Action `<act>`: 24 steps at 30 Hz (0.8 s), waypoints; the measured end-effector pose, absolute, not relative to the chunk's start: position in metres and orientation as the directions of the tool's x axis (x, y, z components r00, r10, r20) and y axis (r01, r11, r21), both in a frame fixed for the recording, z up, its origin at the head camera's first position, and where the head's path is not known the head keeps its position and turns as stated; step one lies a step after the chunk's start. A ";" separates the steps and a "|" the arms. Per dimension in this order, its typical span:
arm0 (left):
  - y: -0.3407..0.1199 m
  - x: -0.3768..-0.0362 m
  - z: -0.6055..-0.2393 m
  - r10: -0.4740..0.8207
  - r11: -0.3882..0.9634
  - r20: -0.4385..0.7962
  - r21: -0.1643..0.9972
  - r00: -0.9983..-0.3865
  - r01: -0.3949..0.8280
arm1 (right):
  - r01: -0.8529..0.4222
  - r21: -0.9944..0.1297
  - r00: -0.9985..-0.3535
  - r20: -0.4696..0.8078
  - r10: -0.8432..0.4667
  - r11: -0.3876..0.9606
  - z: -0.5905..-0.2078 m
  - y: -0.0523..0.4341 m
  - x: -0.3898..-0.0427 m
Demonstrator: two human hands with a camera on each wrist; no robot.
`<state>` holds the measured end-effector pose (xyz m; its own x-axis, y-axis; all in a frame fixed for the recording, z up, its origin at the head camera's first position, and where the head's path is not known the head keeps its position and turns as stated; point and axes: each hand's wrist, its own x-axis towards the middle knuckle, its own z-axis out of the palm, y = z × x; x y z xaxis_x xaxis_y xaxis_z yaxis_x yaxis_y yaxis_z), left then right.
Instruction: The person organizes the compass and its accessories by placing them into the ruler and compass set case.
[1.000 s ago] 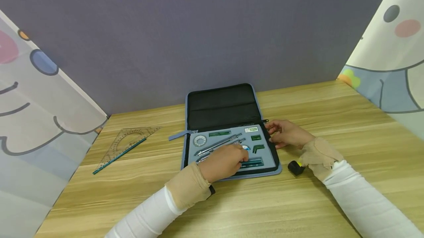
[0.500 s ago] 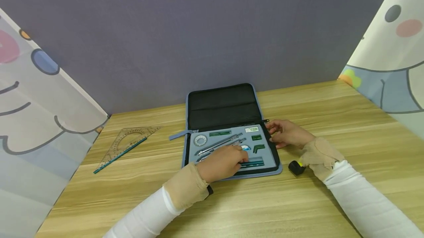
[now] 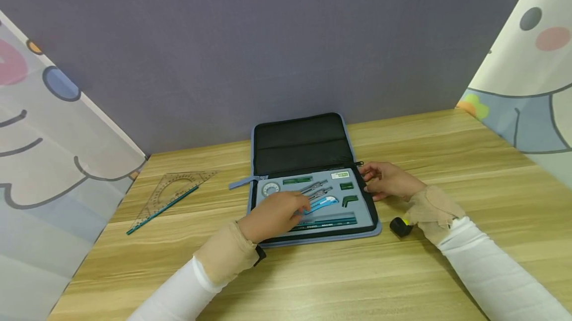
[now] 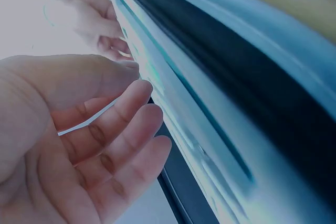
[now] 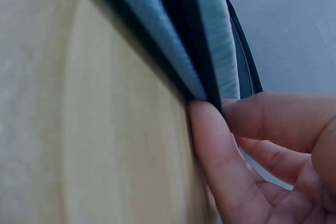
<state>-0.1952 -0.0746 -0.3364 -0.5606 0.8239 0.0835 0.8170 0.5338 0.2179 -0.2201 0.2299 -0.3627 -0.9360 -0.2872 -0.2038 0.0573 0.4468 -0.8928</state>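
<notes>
Lying unzipped at the far edge of the table (image 3: 447, 172), the case (image 3: 301, 150), probably light, handles best by the soft-looking right rim (image 3: 369, 212) the right hand (image 3: 390, 180) pinches, while the left hand (image 3: 273, 216) hovers loose, apparently empty.

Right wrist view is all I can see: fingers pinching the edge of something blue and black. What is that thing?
Observer: A case lying open, with drawing tools set in its grey tray.

Visitor: Oh! Where's the other hand?

Observer: The left hand is over the tray, fingertips close to a light-blue tool; I can't tell whether they touch.

Visitor: Anything lying outside the case?

Observer: Yes, on the person's left a green pencil lies along a clear set square.
</notes>
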 end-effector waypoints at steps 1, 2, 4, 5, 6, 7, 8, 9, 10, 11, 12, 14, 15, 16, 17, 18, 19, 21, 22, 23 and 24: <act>-0.078 -0.196 -0.337 0.818 0.541 0.087 0.219 -0.568 0.812 | 0.055 -0.893 -0.936 -0.203 -0.289 0.448 -0.363 0.230 -0.220; -0.082 -0.196 -0.337 0.812 0.549 0.090 0.219 -0.577 0.807 | 0.053 -0.892 -0.935 -0.202 -0.291 0.448 -0.363 0.230 -0.220; -0.089 -0.197 -0.337 0.800 0.565 0.091 0.214 -0.592 0.797 | 0.049 -0.893 -0.935 -0.199 -0.294 0.447 -0.363 0.230 -0.220; -0.092 -0.197 -0.337 0.795 0.572 0.091 0.215 -0.599 0.792 | 0.048 -0.894 -0.935 -0.198 -0.295 0.446 -0.363 0.230 -0.220; -0.095 -0.197 -0.337 0.790 0.578 0.091 0.215 -0.606 0.787 | 0.049 -0.894 -0.935 -0.198 -0.295 0.446 -0.364 0.230 -0.220; -0.098 -0.198 -0.336 0.786 0.584 0.091 0.212 -0.611 0.783 | 0.048 -0.894 -0.935 -0.197 -0.295 0.446 -0.364 0.230 -0.220; -0.101 -0.199 -0.336 0.783 0.589 0.093 0.207 -0.615 0.781 | 0.049 -0.894 -0.935 -0.198 -0.295 0.445 -0.364 0.230 -0.220; -0.104 -0.199 -0.336 0.781 0.592 0.096 0.203 -0.617 0.780 | 0.049 -0.894 -0.935 -0.198 -0.294 0.444 -0.364 0.230 -0.220; -0.107 -0.200 -0.336 0.780 0.592 0.104 0.199 -0.617 0.781 | 0.051 -0.894 -0.935 -0.199 -0.293 0.444 -0.364 0.230 -0.220; -0.110 -0.201 -0.335 0.778 0.594 0.110 0.193 -0.619 0.781 | 0.053 -0.895 -0.935 -0.200 -0.292 0.443 -0.364 0.230 -0.220; -0.113 -0.201 -0.335 0.775 0.598 0.115 0.187 -0.622 0.780 | 0.053 -0.895 -0.935 -0.200 -0.292 0.442 -0.364 0.230 -0.220; -0.120 -0.203 -0.335 0.765 0.607 0.127 0.186 -0.632 0.772 | 0.054 -0.895 -0.935 -0.201 -0.292 0.442 -0.364 0.230 -0.220; -0.124 -0.203 -0.335 0.759 0.612 0.135 0.186 -0.637 0.768 | 0.055 -0.895 -0.935 -0.202 -0.292 0.442 -0.364 0.229 -0.220; -0.127 -0.203 -0.335 0.753 0.617 0.142 0.183 -0.642 0.765 | 0.056 -0.895 -0.935 -0.202 -0.292 0.442 -0.364 0.229 -0.220; -0.131 -0.204 -0.335 0.746 0.624 0.146 0.183 -0.649 0.759 | 0.056 -0.895 -0.935 -0.202 -0.291 0.442 -0.363 0.228 -0.220; -0.135 -0.204 -0.335 0.740 0.631 0.152 0.181 -0.655 0.755 | 0.056 -0.895 -0.935 -0.202 -0.291 0.443 -0.363 0.228 -0.220; -0.139 -0.204 -0.335 0.735 0.636 0.158 0.178 -0.660 0.751 | 0.056 -0.895 -0.936 -0.202 -0.290 0.443 -0.363 0.228 -0.219; -0.145 -0.205 -0.335 0.726 0.645 0.166 0.173 -0.668 0.744 | 0.056 -0.895 -0.936 -0.201 -0.289 0.442 -0.362 0.228 -0.219; -0.148 -0.206 -0.335 0.722 0.649 0.167 0.175 -0.672 0.741 | 0.054 -0.896 -0.936 -0.199 -0.290 0.440 -0.362 0.228 -0.219; -0.151 -0.206 -0.335 0.717 0.653 0.167 0.179 -0.677 0.736 | 0.054 -0.897 -0.936 -0.199 -0.290 0.439 -0.362 0.229 -0.219; -0.153 -0.207 -0.334 0.714 0.656 0.166 0.184 -0.681 0.732 | 0.053 -0.897 -0.936 -0.197 -0.291 0.438 -0.362 0.229 -0.218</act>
